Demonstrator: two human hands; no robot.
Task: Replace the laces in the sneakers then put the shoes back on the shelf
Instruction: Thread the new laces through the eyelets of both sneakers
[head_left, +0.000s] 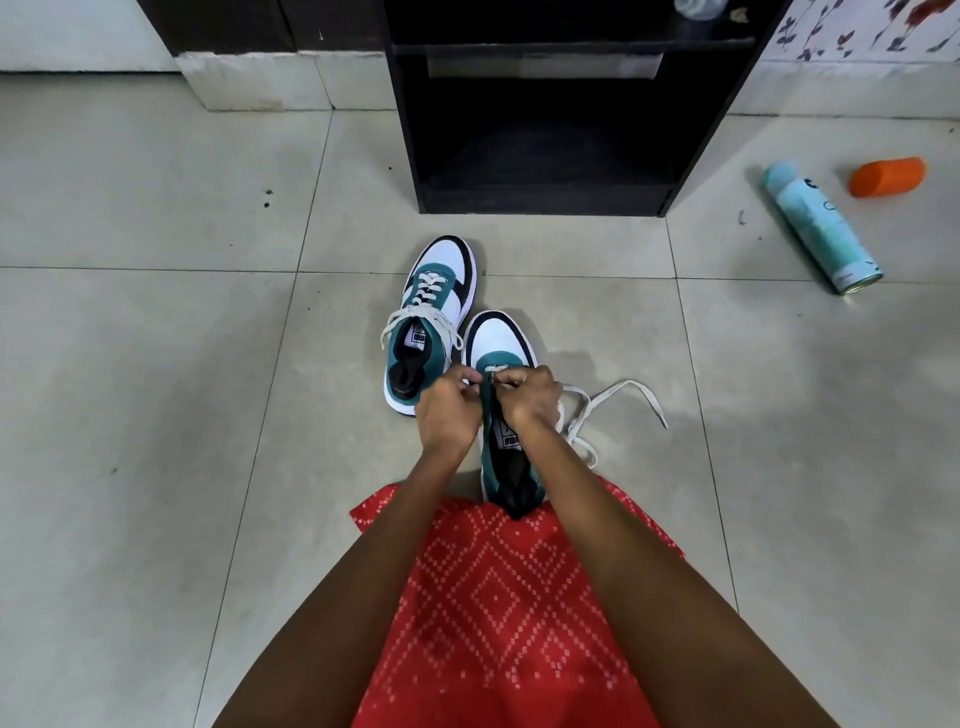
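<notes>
Left hand (449, 410) and right hand (530, 397) pinch the white lace (631, 384) at the first holes of the near shoe (501, 340) on the floor (208, 364); the other shoe (434, 306) looks laced, and neither is on the shelf (545, 156) yet.

Grey tiled floor (156, 364), smudged. Black shelf unit (540, 156) standing ahead of the right hand (530, 397); teal spray can (821, 228) and orange object (888, 176) lying further right.
</notes>
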